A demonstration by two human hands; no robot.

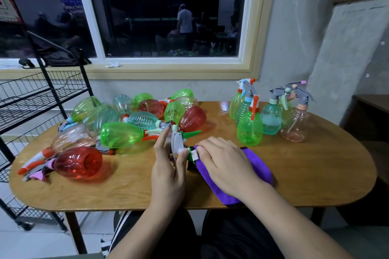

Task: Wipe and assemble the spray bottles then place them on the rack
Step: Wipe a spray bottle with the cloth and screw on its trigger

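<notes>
A white spray head (176,143) with a green collar was held just above the desk (315,164), near its middle. The left hand (168,172) pinched its body in curled fingers; the right hand (225,164) wrapped a purple cloth (259,166) round the collar. Loose bottles (122,134) lay heaped just behind. A hard wipe might twist the head free, likely knocking that heap rolling.

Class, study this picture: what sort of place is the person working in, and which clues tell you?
Probably a plain indoor workroom: a wooden table heaped with loose spray bottles, a black wire rack beside it, and a bare plaster wall around a big window.
</notes>
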